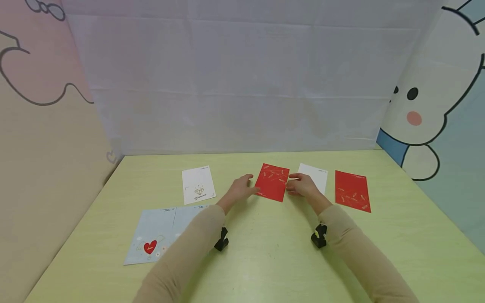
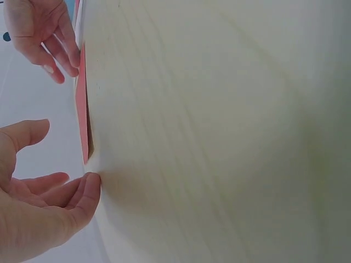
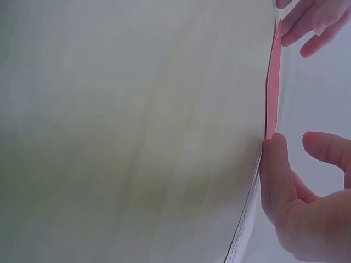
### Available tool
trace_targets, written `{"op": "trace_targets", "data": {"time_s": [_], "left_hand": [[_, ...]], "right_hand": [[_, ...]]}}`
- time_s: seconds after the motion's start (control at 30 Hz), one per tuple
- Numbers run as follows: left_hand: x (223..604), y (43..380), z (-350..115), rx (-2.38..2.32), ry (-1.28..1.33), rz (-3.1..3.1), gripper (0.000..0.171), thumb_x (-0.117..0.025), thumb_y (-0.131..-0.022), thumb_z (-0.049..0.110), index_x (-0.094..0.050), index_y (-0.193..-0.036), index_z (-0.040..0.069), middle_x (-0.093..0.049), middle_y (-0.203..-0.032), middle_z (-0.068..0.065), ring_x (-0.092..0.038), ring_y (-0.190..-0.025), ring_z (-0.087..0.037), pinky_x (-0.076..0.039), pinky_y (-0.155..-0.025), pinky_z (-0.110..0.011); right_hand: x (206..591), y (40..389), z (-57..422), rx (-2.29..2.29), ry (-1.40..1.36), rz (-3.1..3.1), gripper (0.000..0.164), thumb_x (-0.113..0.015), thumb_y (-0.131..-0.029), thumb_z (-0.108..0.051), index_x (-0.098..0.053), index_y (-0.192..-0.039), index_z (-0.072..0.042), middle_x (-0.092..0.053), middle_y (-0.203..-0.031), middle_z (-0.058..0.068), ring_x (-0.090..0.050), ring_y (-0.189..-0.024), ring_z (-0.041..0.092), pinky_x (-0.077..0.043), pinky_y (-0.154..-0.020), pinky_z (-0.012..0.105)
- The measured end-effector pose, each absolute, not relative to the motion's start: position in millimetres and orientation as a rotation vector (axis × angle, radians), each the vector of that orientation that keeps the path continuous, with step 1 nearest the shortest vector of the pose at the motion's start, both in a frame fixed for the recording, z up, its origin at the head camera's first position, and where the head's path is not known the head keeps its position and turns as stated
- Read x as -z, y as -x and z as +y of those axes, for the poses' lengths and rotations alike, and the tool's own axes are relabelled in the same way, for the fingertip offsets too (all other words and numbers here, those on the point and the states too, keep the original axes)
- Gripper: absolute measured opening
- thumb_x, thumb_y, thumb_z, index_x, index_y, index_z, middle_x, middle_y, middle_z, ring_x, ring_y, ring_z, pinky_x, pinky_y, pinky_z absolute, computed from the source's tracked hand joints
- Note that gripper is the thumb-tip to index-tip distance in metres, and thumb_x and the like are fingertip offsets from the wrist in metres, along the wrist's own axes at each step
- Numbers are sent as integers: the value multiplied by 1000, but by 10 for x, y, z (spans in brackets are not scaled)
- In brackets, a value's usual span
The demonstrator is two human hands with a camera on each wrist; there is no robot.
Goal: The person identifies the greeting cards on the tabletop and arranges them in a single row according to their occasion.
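Observation:
A red card [image 1: 272,182] with light markings lies on the table between the two hands, a little tilted. At its left side is my left hand [image 1: 240,189], fingers loosely bent. The left wrist view shows a small gap between these fingers and the card [image 2: 83,109], and the thumb stands apart. My right hand [image 1: 303,187] is at the card's right edge. In the right wrist view its fingertips [image 3: 278,140] meet the end of the card [image 3: 273,90], thumb held away. Behind the right hand, a white card [image 1: 317,174] is partly hidden.
To the right lies another red card [image 1: 353,191]. A white card with a gold diamond [image 1: 198,185] is at the left. Nearer, the left sleeve partly covers a pale blue folded card [image 1: 151,227] with a red heart. A white sheet [image 1: 242,84] hangs behind the table [image 1: 273,261].

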State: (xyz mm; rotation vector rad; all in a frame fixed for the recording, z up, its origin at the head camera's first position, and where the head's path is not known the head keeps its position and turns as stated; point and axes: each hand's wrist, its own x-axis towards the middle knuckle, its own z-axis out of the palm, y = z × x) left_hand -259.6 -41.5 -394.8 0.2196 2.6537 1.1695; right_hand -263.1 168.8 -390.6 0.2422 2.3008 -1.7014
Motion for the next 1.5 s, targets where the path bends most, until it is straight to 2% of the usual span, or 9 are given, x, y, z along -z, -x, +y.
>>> {"op": "trace_targets", "data": {"time_s": [0.23, 0.47, 0.73, 0.97, 1.1, 1.27, 1.5], "left_hand": [[3921, 2578, -385, -1320, -111, 2559, 54, -60, -84, 22, -39, -130, 3, -46, -122, -14, -44, -108, -27, -42, -83, -36], [3933, 2567, -394, -1420, -48, 2531, 49, -59, -83, 11, -41, -128, -1, -49, -120, -14, -46, -107, -27, -43, -82, -33], [3987, 2577, -379, -1442, -71, 2508, 49, -59, -83, 6, -41, -127, -2, -57, -99, -12, -56, -82, -21, -48, -68, -28], [4015, 2553, -368, -1475, -90, 2486, 56, -59, -82, 4, -36, -133, 3, -55, -83, -7, -53, -66, -15, -45, -56, -23], [3988, 2543, -363, -1492, -107, 2483, 56, -59, -81, 3, -36, -133, 4, -56, -82, -7, -54, -66, -14, -45, -56, -23], [3945, 2524, -359, -1510, -123, 2464, 58, -59, -82, 1, -35, -134, 6, -56, -82, -8, -55, -64, -14, -46, -57, -24], [3891, 2512, -376, -1577, -120, 2441, 62, -61, -80, 0, -33, -135, 8, -57, -83, -10, -55, -62, -15, -47, -57, -24]], "right_hand": [[3886, 2616, 1644, 1706, -245, 2285, 46, -50, -88, -7, -33, -129, 7, -45, -117, 24, -57, -91, 28, -47, -75, 31], [3904, 2607, 1623, 1708, -246, 2285, 45, -50, -88, -6, -34, -128, 7, -46, -117, 24, -57, -90, 27, -47, -75, 31], [3884, 2576, 1593, 1716, -212, 2279, 45, -49, -87, -2, -34, -127, 9, -47, -115, 26, -59, -87, 25, -47, -76, 34], [3904, 2579, 1585, 1701, -192, 2289, 44, -49, -86, -4, -36, -127, 8, -49, -113, 25, -57, -93, 30, -47, -77, 35], [3921, 2588, 1614, 1722, -136, 2279, 44, -53, -85, -6, -38, -124, 8, -53, -106, 23, -59, -87, 27, -49, -72, 33], [3892, 2572, 1582, 1686, -180, 2294, 44, -48, -87, -5, -36, -127, 7, -49, -114, 25, -56, -94, 30, -47, -77, 35], [3893, 2571, 1571, 1673, -174, 2300, 46, -51, -87, -5, -35, -130, 5, -46, -116, 24, -57, -88, 26, -46, -77, 34]]}}
